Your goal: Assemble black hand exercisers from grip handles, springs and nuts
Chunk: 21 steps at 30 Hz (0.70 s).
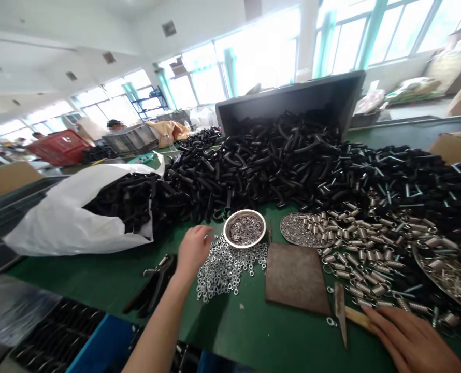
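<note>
My left hand (195,251) hovers at the left edge of a heap of small metal rings (220,267), its fingers partly bent and apart with nothing visible in them. Right behind that heap, a round white-rimmed bowl (226,235) holds small shiny metal pieces. At the lower right, my right hand (417,336) lies over the wooden handle of a hammer (341,313), fingers along the handle; the palm side is hidden. A flat brown metal plate (297,277) rests on the green table between my hands. Black handle-like parts (162,282) lie left of my left forearm.
Many black curved parts (249,166) spill from a tipped grey bin (292,93). Springs (370,259) spread at right near a dish of small metal bits (298,228). A white sack (78,217) of black parts lies left. A person (116,125) is far back.
</note>
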{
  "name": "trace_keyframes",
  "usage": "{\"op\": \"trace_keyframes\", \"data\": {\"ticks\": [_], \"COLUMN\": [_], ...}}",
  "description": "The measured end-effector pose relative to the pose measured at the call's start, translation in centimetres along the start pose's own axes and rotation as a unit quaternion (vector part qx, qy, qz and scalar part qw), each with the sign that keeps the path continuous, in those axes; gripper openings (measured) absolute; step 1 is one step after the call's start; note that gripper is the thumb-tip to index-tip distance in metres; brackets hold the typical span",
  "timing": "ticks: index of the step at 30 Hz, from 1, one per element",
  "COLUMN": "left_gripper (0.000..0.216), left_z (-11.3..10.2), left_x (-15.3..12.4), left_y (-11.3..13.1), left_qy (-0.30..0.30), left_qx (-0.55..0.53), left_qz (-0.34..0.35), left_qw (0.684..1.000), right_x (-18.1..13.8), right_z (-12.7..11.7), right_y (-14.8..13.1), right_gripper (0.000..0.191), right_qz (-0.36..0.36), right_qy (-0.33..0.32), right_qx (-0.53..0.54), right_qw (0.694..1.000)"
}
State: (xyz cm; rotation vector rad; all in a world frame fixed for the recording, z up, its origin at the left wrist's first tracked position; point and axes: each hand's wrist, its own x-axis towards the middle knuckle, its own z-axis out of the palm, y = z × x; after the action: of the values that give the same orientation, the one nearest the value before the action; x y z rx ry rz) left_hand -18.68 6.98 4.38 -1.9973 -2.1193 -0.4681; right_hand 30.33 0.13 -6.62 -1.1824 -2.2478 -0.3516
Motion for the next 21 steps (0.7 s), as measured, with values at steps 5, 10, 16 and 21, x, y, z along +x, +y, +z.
{"op": "trace_keyframes", "data": {"ticks": [5, 10, 16, 21], "left_gripper": [0.032, 0.032, 0.022, 0.014], "left_z": [6.6, 10.9, 12.0, 10.2], "left_x": [10.4, 16.2, 18.3, 18.0], "left_y": [12.3, 17.9, 19.2, 19.4], "left_qy": [-0.059, -0.081, -0.084, -0.056], "left_qx": [-0.03, -0.055, -0.12, -0.232], "left_qz": [0.199, 0.258, 0.252, 0.186], "left_qw": [0.978, 0.961, 0.957, 0.953], "right_x": [3.9, 5.9, 8.2, 11.9], "right_z": [-0.5, -0.7, -0.8, 1.2], "right_y": [-2.0, -1.8, 0.7, 3.8], "right_gripper": [0.036, 0.039, 0.029, 0.028], "right_qz": [-0.034, 0.03, 0.1, 0.128], "right_qy": [-0.018, -0.056, -0.077, -0.099], "right_qx": [0.008, 0.062, 0.071, 0.023], "right_qw": [0.999, 0.996, 0.989, 0.987]}}
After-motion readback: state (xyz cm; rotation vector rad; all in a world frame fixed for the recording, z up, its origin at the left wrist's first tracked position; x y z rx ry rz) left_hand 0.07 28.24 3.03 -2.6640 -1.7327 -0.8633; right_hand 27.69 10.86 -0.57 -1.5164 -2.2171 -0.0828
